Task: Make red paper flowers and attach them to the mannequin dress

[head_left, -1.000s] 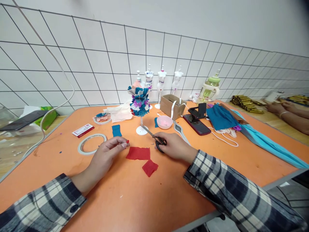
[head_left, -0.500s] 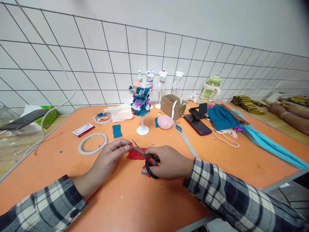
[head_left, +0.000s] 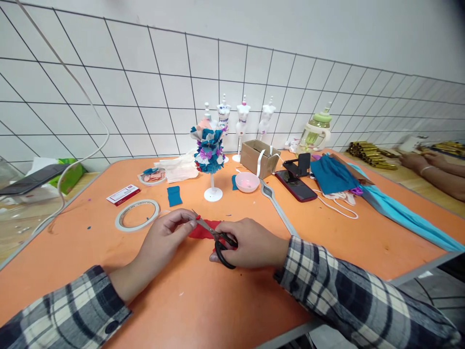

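My right hand (head_left: pixel 250 243) grips a pair of scissors (head_left: pixel 222 245) with black handles; its blades point up and left toward my other hand. Between the thumb and fingers of my left hand (head_left: pixel 172 232) is a small red scrap (head_left: pixel 198 217), right at the blade tips. A larger piece of red crêpe-like material (head_left: pixel 201 230) lies on the table under the blades, partly hidden by them and my right hand. Just beyond stands a small dress form (head_left: pixel 209 151) on a white base, covered with blue, purple and white ruffles.
On the orange table (head_left: pixel 174 310) lie a tape roll (head_left: pixel 119 224), a blue piece (head_left: pixel 175 196), a pink bowl (head_left: pixel 247 182), a cardboard box (head_left: pixel 256 160) and a phone (head_left: pixel 296 186). Several white dress forms (head_left: pixel 242 118) stand behind. Another person's hands (head_left: pixel 423 161) rest at far right.
The scissor blades now reach the red scrap at my left fingertips and look more closed than before. The whole view has shifted slightly.
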`<state>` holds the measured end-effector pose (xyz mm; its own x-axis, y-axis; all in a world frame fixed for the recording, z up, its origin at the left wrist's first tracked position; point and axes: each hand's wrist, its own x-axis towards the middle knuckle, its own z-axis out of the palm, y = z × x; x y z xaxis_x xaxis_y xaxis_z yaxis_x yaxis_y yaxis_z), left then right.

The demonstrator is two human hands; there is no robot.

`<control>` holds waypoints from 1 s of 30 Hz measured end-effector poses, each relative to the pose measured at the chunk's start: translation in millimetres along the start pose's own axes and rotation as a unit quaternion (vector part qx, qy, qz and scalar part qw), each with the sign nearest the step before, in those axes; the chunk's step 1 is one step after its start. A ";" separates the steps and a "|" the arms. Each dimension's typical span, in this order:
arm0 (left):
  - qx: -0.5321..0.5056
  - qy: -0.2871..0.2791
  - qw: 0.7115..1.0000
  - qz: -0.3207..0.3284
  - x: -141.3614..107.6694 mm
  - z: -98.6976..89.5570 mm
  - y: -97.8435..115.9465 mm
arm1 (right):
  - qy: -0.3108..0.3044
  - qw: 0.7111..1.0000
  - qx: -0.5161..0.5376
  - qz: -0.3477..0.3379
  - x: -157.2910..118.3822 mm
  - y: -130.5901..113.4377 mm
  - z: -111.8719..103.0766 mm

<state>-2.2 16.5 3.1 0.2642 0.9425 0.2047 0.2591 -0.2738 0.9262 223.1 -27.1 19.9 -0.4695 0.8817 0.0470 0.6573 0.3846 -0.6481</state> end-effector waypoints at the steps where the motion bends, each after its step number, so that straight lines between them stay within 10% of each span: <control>1: -0.002 -0.001 1.000 -0.001 0.2 0.1 -0.3 | 0.001 1.000 0.006 -0.005 0.1 0.2 0.1; 30: -0.097 -0.032 0.993 -0.058 7.6 -1.3 -14.0 | -0.043 0.996 0.077 0.018 1.2 -0.3 2.0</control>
<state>-5.0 27.7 -7.9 0.3022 0.9500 0.0780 0.1098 -0.1160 0.9872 221.1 -26.7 18.7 -0.4998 0.8653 -0.0391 0.5797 0.3006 -0.7574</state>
